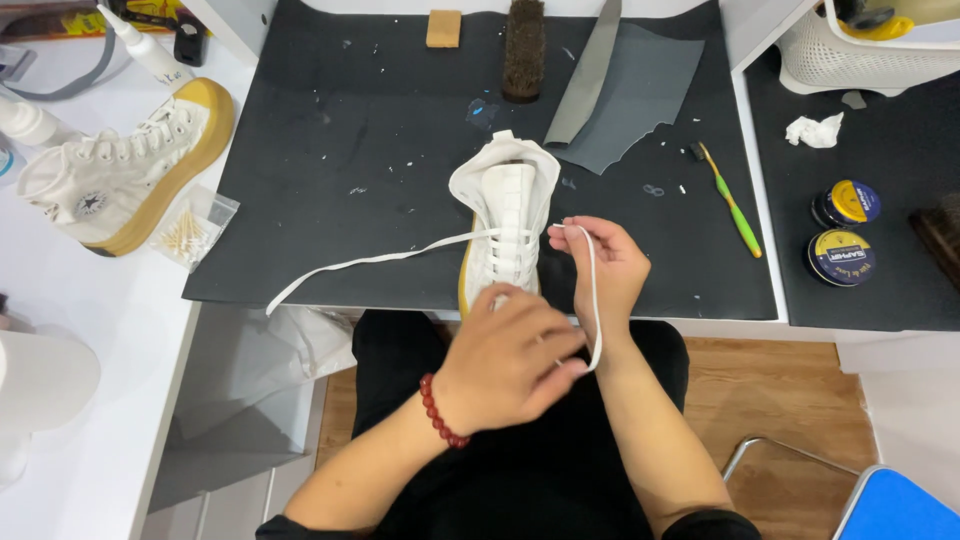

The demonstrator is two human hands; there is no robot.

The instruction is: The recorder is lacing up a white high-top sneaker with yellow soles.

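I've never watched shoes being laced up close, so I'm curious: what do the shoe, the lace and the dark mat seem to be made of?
The shoe looks like white canvas, matte and woven, on a yellowish sole, likely rubber. The lace seems flat woven cotton or polyester: it lies limp and ribbon-like, looping through the right hand toward the left hand. The mat looks like dark felt or rubber, dull and speckled with white crumbs.

Right hand (605,268) and left hand (510,360) pinch a white lace (594,290) at the white sneaker (508,215).
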